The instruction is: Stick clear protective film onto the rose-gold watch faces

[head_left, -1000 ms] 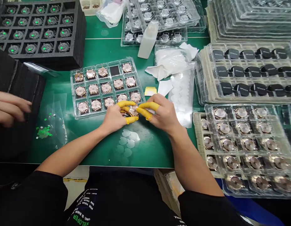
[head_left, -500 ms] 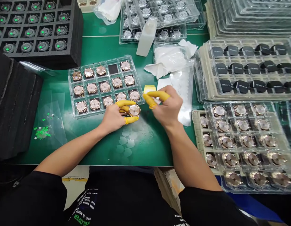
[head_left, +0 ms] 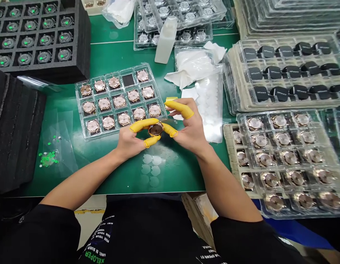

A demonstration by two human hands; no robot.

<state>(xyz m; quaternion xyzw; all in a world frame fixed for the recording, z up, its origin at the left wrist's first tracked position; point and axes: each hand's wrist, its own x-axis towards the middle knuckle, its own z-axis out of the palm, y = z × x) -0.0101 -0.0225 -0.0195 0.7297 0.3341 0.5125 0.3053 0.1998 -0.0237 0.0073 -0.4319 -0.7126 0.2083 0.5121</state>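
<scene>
My left hand (head_left: 131, 138) pinches a rose-gold watch head (head_left: 155, 129) between thumb and forefinger, both in yellow finger cots. The watch's face looks dark and is tilted up toward me. From the right, my right hand (head_left: 190, 126) lays its yellow-covered thumb against the watch's edge. Its forefinger is stretched out above, apart from the thumb. Just behind the hands lies a clear plastic tray (head_left: 81, 126) of similar rose-gold watch heads; one back-row compartment shows only its black pad. A small yellow piece (head_left: 172, 99) partly shows behind my right forefinger.
Clear film with round cut-outs (head_left: 150, 169) lies near the front edge. Green dots (head_left: 49, 158) are scattered left, by black foam trays (head_left: 84, 55). A white bottle (head_left: 166, 40) and wipes (head_left: 190, 66) stand behind. Stacked watch trays (head_left: 241, 119) fill the right.
My right hand has moved left and its thumb now touches the watch. The watch in my left hand has turned, from a bright face to a dark one. The view has shifted slightly.
</scene>
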